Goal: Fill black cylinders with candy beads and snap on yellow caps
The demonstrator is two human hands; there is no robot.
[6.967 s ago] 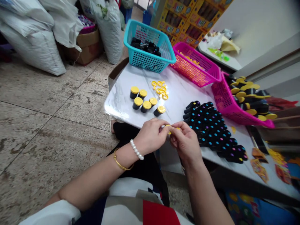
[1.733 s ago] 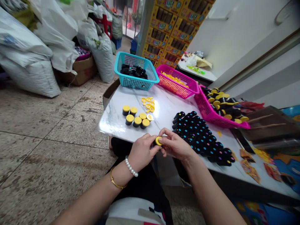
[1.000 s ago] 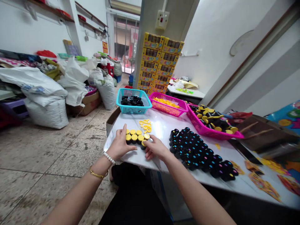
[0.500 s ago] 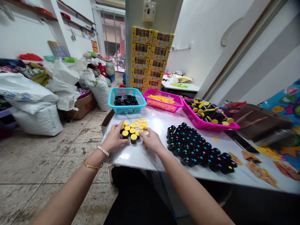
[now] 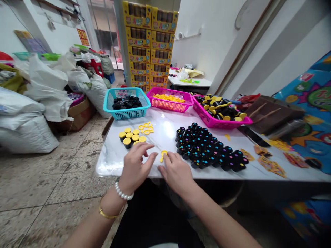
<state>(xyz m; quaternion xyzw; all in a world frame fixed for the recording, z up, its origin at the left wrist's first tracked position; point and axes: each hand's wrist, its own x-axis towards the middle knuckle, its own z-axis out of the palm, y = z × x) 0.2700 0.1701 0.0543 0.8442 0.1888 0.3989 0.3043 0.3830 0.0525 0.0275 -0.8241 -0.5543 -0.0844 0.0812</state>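
Head view: at lower centre, the right hand touches a yellow ring piece on the worktop; whether it pinches it, I cannot tell. The left hand is spread, seemingly holding nothing. Light fingertips on the rim should work best, clear of the yellow-capped black canisters left of centre.

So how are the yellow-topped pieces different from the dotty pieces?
The yellow-topped pieces have yellow tops; the dotty pieces have black ones with coloured dots. The yellow-topped pieces make a small group near the left hand; the dotty pieces, a big one. Both have black sides.
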